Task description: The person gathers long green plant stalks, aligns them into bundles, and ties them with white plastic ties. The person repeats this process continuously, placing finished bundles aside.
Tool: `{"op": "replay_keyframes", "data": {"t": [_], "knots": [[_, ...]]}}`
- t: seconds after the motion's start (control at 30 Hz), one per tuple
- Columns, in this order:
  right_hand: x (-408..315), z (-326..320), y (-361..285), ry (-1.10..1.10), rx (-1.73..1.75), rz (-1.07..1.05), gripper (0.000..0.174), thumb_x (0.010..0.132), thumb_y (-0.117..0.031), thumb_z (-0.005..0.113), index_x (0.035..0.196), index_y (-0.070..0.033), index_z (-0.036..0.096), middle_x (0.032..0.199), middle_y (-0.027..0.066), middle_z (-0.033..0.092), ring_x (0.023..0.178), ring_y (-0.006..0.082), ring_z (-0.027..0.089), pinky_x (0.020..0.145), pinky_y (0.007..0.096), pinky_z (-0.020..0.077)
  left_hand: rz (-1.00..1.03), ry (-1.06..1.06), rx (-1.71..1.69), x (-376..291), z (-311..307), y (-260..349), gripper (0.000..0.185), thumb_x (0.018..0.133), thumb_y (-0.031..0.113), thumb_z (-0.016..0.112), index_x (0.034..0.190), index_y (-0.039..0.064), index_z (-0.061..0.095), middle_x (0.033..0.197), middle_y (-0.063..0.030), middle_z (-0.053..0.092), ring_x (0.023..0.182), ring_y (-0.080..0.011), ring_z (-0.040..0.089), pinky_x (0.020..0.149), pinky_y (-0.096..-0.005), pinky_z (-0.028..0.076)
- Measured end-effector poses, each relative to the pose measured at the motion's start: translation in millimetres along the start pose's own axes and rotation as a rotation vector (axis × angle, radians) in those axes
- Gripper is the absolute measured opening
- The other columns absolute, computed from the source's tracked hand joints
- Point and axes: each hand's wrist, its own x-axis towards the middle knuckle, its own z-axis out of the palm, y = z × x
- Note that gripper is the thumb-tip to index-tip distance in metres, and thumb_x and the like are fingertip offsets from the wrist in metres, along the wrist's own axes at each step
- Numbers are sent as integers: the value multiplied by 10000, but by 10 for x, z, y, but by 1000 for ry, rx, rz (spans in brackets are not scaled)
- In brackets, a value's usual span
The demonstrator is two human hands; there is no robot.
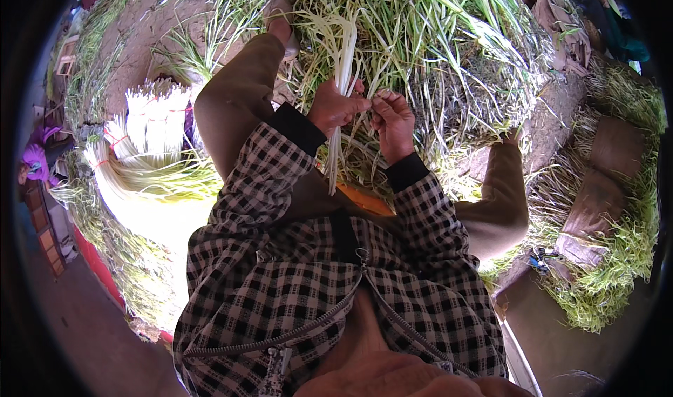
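My left hand (337, 106) is closed around a small bunch of pale leafy stalks (344, 55), whose leafy ends point away from me and whose other ends hang below the fist. Right beside it, my right hand (391, 118) pinches a thin stalk or leaf between thumb and fingers; the fingertips of both hands nearly touch. A large heap of loose green and pale stalks (415, 44) lies beyond and under the hands. At the left, bundles of pale stalks (157, 118) tied with red bands are stacked, partly washed out by bright light.
An orange object (365, 199) shows between my legs. More loose stalks and brown sacking (591, 202) lie at the right. A person in purple (37, 157) is at the far left, and another in dark clothing (620, 34) at the upper right.
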Motion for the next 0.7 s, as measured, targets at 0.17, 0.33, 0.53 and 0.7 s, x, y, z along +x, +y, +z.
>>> {"op": "replay_keyframes", "data": {"t": [0.17, 0.33, 0.53, 0.7], "knots": [[-9, -16, 8, -7, -82, -83, 147, 813, 18, 569, 901, -91, 522, 742, -24, 545, 504, 44, 435, 433, 197, 336, 2, 45, -9, 17, -13, 20, 252, 692, -7, 702, 859, 59, 524, 616, 2, 525, 393, -47, 393, 351, -194, 277], [-65, -175, 207, -171, -573, -340, 191, 762, 25, 568, 929, -61, 532, 732, 15, 565, 546, 111, 507, 460, 264, 388, 32, 45, -41, 16, -26, 33, 283, 694, -22, 686, 894, 69, 509, 630, -10, 535, 395, -50, 389, 353, -194, 277], [-325, -217, 139, -363, -1358, -642, 201, 689, -51, 599, 881, -83, 551, 791, 140, 556, 613, 307, 573, 505, 397, 440, 55, 94, -69, 9, -33, 68, 289, 677, -72, 654, 897, 31, 497, 631, -54, 536, 392, -81, 421, 341, -219, 318], [-505, -551, 227, -656, -1775, -472, 193, 749, -129, 573, 934, -82, 544, 823, 122, 531, 654, 308, 584, 524, 416, 462, 104, 119, 1, -7, -45, 125, 300, 692, -41, 663, 923, 57, 500, 692, -57, 576, 415, -63, 410, 355, -201, 298]]}}
